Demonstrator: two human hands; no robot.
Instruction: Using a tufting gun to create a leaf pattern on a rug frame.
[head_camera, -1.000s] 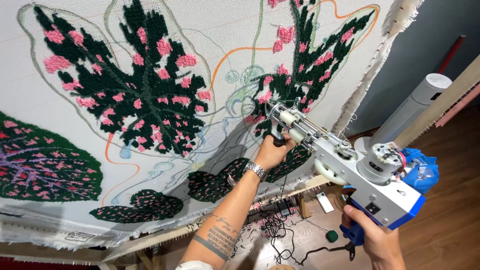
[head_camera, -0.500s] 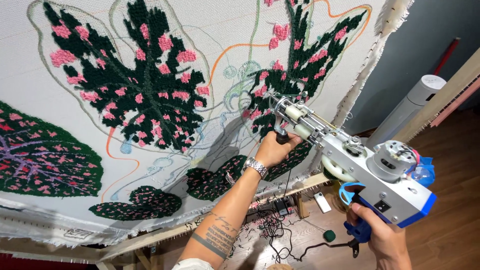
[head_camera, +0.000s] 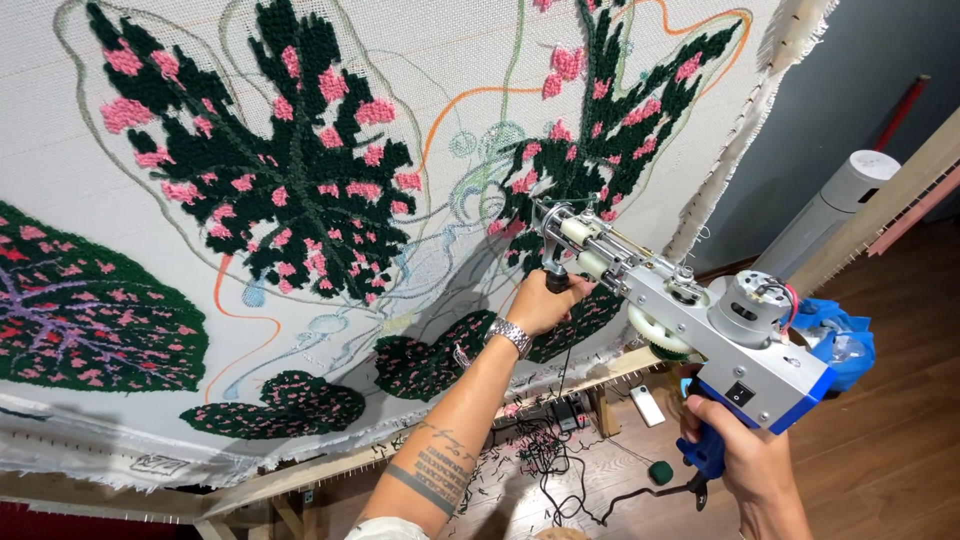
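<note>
The left hand (head_camera: 540, 303) is closed around the front handle of the tufting gun (head_camera: 690, 320), and the right hand (head_camera: 755, 465) clamps its blue rear grip. The gun's needle tip touches the stretched cloth (head_camera: 420, 90) at the dark green leaf (head_camera: 590, 150), slightly higher on that leaf than 0.5 s ago.

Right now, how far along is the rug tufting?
Done: the big dark green and pink leaf is filled. In hand: the left hand and right hand press the tufting gun to the right-hand leaf. Left: the orange outline and bare backing cloth around it remain unfilled.
</note>
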